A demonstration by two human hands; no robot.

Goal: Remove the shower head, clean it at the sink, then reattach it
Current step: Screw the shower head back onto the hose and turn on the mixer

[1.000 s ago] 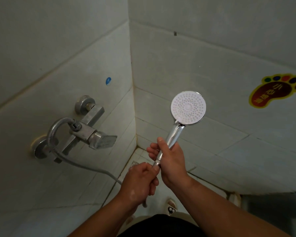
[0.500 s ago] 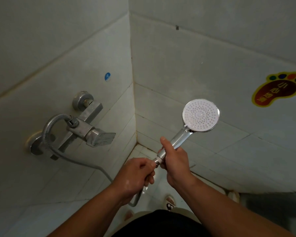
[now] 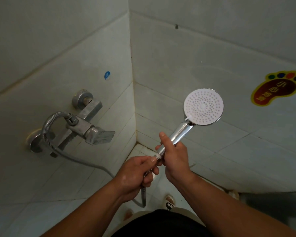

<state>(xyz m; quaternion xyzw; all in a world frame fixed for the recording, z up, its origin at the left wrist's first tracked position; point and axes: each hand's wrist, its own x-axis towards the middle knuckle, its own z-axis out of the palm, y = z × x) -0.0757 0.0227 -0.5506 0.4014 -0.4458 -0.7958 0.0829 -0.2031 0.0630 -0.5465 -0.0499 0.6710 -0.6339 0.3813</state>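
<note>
- The shower head (image 3: 203, 106) hangs in the air before the wall corner. Its white spray face is turned toward me, up and to the right of both hands.
- Its long axis runs along the chrome handle (image 3: 177, 135), slanting from the face down-left to the joint (image 3: 157, 156) where the hose (image 3: 85, 162) meets it.
- My right hand (image 3: 175, 157) is wrapped round the lower handle with the thumb lying up along it. It is the hand nearer the head.
- My left hand (image 3: 135, 174) sits just below-left and touches the right one. Its fingers (image 3: 144, 162) are curled, pinching the hose end right at the joint.
- I judge the next move to be a twist about that slanted axis, with the left fingers turning the hose end while the right holds steady. I cannot tell whether the thread is loose yet.
- The hose drops below my left hand, then runs up-left to the tap (image 3: 85, 125) on the left wall, so it could tug.
- The foot sticker (image 3: 278, 88) on the right wall is well apart, and nothing blocks the joint.
</note>
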